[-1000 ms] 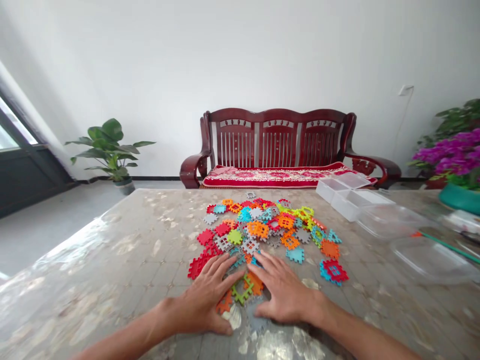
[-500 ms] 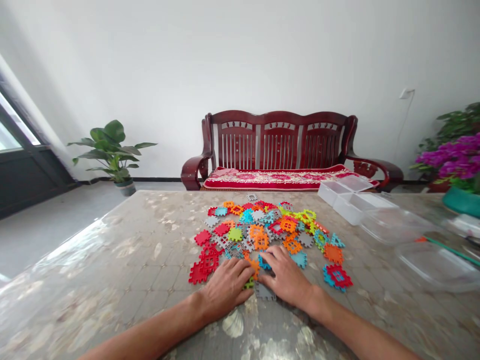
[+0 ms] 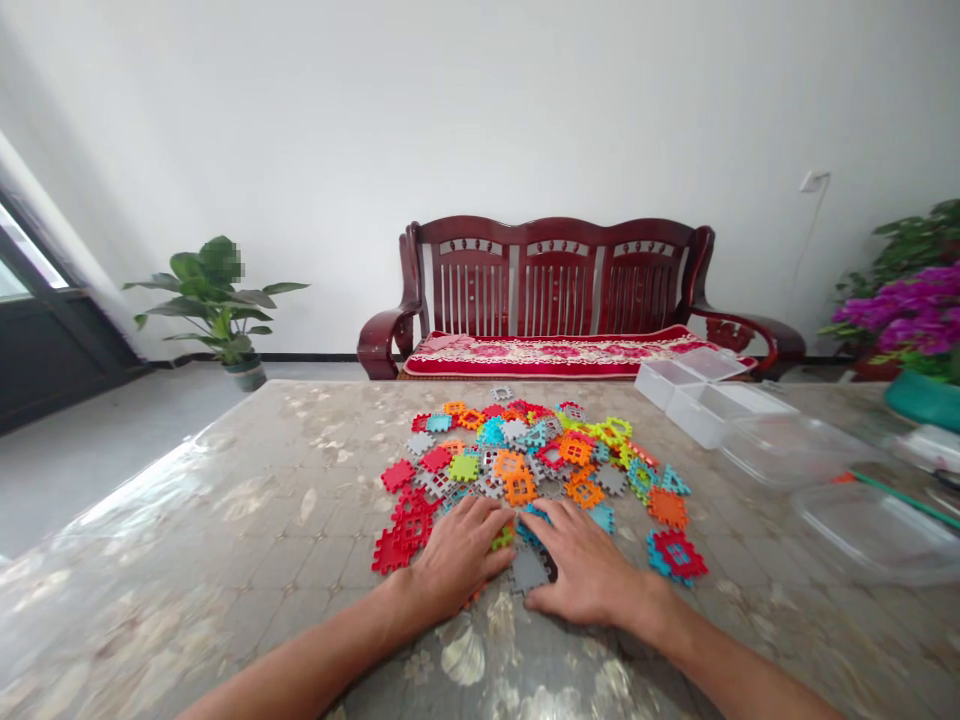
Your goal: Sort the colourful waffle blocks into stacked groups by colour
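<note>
A heap of toothed plastic building tiles in several colours lies on the table. My left hand rests palm down at the heap's near edge, fingers stretched out over some tiles. A lime green tile shows by its fingers, and a sliver of orange peeks out beneath the palm. To the right, my right hand is spread, its thumb apart from the fingers, over blue tiles. Between the hands lies a grey square tile beside the right thumb. Red tiles are left of my left hand. What lies under both palms is hidden.
Clear plastic boxes and transparent lids sit on the right side of the table. A red and blue tile pair lies right of the heap. Beyond the table stands a wooden bench.
My right hand has shifted slightly toward me, and its thumb has spread. More of the grey tile shows between the hands. The orange tile there is now out of sight. My left hand stays nearly in place.
</note>
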`<state>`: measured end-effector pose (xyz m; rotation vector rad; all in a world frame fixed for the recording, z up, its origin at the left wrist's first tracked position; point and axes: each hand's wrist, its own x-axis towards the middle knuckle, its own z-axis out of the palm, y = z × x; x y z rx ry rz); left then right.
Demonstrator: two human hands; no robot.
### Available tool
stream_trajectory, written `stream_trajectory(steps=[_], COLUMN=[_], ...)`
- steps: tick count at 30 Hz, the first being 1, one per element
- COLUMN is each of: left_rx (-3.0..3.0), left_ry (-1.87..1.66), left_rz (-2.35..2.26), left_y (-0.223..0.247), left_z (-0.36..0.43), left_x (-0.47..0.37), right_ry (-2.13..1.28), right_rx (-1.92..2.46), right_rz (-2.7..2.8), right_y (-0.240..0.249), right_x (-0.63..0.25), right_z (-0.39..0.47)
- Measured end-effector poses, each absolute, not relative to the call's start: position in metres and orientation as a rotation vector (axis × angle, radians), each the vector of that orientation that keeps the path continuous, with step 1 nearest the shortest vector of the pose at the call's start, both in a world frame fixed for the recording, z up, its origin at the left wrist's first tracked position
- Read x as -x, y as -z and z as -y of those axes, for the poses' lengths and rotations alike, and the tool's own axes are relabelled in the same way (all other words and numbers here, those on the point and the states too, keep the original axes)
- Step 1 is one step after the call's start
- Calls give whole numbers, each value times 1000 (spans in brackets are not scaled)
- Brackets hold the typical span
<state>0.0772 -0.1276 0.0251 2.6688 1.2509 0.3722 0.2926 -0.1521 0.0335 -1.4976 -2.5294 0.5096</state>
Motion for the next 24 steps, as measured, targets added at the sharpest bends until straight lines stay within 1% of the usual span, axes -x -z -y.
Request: stream_trajectory(steps=[3, 7, 10, 17, 24], left_rx=[-2695, -2710, -2680, -2582, -2551], left_ry=[-241, -84, -42, -126, -241], left_rz=[-1193, -993, -1020, -1280, -1304], left_y=[-33, -51, -57, -44, -36], left_z=[126, 120, 116, 119, 120], left_x=[-74, -68, -69, -78, -79], right_ry=[-462, -467, -470, -446, -360], right_rx=[1504, 1541, 1549, 1483, 1313], right_rz=[2533, 2520, 2484, 2326, 2157], right_y=[-37, -41, -41, -26, -10], right_x=[-291, -291, -291, -294, -297], right_z=[151, 151, 153, 158, 149])
